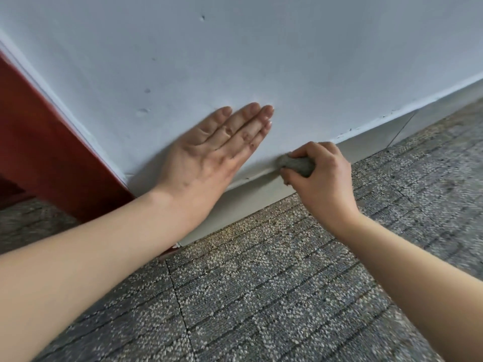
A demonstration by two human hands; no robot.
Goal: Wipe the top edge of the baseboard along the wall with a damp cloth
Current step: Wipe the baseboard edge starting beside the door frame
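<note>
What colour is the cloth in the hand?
Grey; the cloth shows best in the head view.

I see only 1 grey wad of the cloth (296, 164); the rest is covered by the curled fingers of the right hand (322, 182). I cannot tell whether the cloth is damp. The left hand (206, 155) and its wrist cover a stretch of the baseboard (261, 197), top edge included. The 2 forearms are cut off at the near picture edges. The red-brown panel (39, 152) is cut off by the left edge. At far right the baseboard and the carpet (431, 165) are blurred.
</note>
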